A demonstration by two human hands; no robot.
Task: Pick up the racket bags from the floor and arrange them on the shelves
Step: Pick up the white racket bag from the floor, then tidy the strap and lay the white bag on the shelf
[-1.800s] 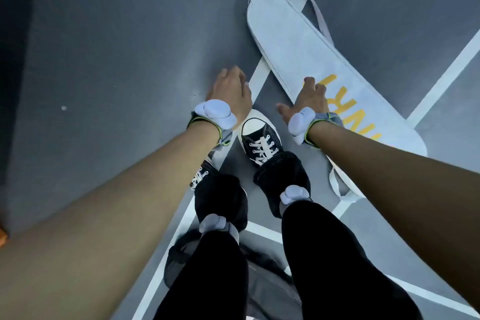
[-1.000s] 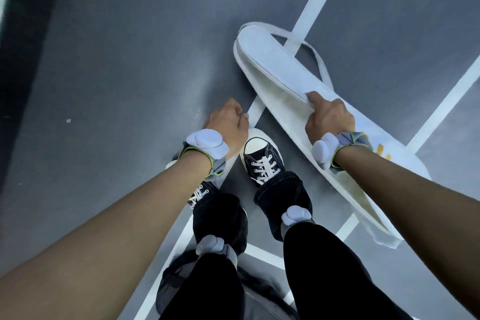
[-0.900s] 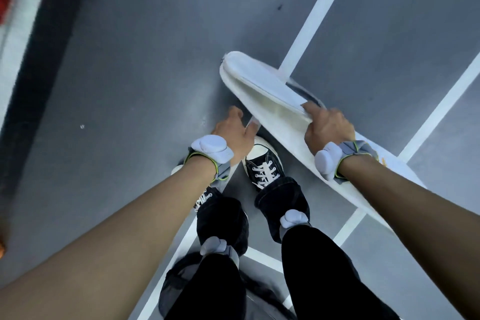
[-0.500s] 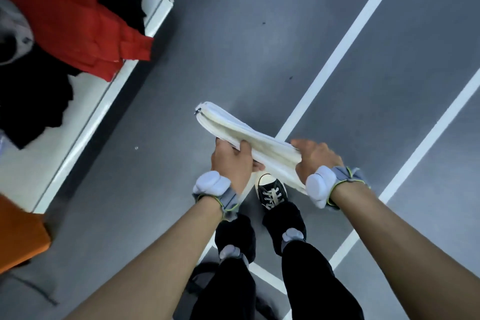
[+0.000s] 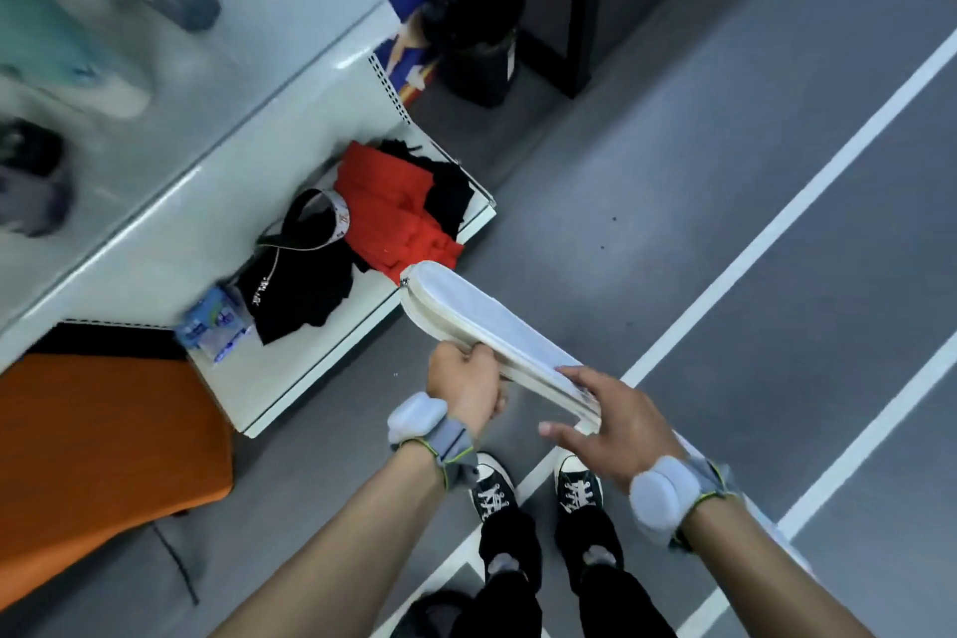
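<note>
With the left hand clenched on the white bag at mid-frame and the right hand spread loosely along its edge, its tip aims toward the shelf at left, presumably for placement.

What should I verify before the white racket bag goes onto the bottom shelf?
1. Bag off the floor: ok, white racket bag is lifted.
2. Left hand grip: ok, closed on the bag's edge.
3. Right hand grip: not ok, fingers spread open, only resting on the bag.
4. Free space on the bottom shelf: not ok, red cloth and black clothing cover much of it.
5. Bag's rear end: cannot tell, hidden behind the right arm.
</note>
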